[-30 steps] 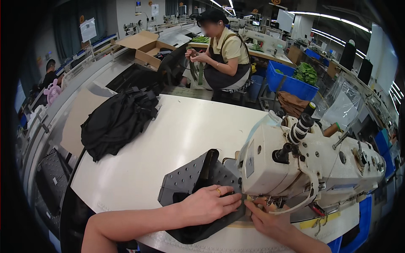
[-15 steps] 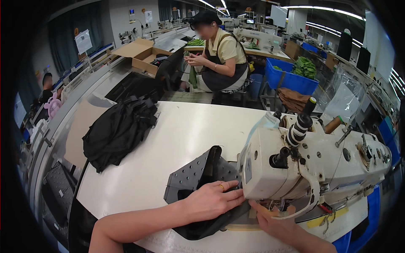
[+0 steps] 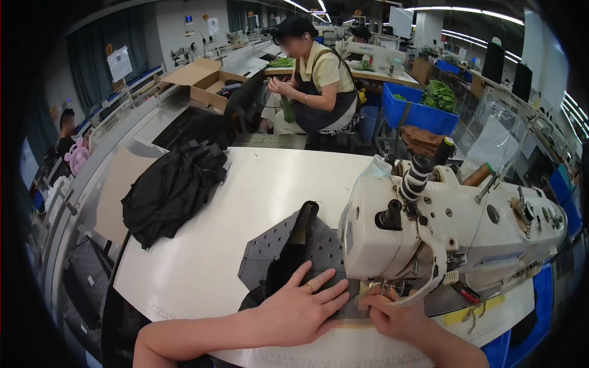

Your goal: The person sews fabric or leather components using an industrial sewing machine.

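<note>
My left hand [image 3: 307, 311] lies flat with fingers spread on a dark grey piece of material [image 3: 264, 253] dotted with small holes. A black strip [image 3: 299, 236] is folded up along the middle of that piece. The piece rests on the white table and runs up to the head of the white sewing machine [image 3: 380, 233]. My right hand [image 3: 397, 319] is curled beside the presser foot [image 3: 392, 287], thumb and forefinger closed together by the material's edge. What those fingertips hold, if anything, is hidden.
A heap of black cloth [image 3: 175, 193] lies on the left of the white table [image 3: 202, 276]. Beyond the table a co-worker [image 3: 319, 86] sits with green pieces in hand. A blue bin [image 3: 423, 113] and an open cardboard box [image 3: 211, 86] stand at the back.
My left hand has moved nearer and spread its fingers flat on the material. My right-hand fingers have curled in by the presser foot. The view has shifted slightly.
</note>
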A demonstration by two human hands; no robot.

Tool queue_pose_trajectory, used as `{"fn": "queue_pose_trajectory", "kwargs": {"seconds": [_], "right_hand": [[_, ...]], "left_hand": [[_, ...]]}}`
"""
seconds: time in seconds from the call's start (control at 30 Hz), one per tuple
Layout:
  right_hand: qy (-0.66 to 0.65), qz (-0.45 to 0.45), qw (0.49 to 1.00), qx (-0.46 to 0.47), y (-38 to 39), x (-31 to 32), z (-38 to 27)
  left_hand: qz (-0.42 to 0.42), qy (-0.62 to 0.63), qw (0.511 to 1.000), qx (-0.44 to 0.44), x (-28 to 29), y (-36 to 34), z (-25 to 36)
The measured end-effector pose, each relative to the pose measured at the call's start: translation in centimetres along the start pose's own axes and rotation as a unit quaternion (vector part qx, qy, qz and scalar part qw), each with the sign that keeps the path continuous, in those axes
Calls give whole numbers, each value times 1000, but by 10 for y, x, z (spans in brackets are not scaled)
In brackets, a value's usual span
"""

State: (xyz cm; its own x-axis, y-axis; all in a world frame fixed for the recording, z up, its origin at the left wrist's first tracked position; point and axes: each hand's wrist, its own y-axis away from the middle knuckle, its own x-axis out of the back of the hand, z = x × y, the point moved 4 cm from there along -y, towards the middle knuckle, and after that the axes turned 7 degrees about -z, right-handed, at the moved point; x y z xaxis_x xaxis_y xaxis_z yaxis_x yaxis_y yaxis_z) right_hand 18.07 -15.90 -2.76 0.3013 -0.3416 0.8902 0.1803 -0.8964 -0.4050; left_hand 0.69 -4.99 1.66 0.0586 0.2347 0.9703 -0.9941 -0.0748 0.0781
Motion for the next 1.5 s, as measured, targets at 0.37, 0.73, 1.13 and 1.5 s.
{"fn": "queue_pose_trajectory", "kwargs": {"seconds": [0.37,0.73,1.13,1.5], "right_hand": [[41,-65,996,-34,4,-4,-2],[14,-31,999,-36,-8,2,-1],[32,-65,997,-24,-12,4,-4],[-45,-87,992,-73,-13,1,-3]], "left_hand": [[35,10,999,15,-8,2,-3],[31,35,999,5,-7,-7,-16],[20,47,999,7,-1,-15,-27],[43,30,999,-3,-2,-15,-28]]}}
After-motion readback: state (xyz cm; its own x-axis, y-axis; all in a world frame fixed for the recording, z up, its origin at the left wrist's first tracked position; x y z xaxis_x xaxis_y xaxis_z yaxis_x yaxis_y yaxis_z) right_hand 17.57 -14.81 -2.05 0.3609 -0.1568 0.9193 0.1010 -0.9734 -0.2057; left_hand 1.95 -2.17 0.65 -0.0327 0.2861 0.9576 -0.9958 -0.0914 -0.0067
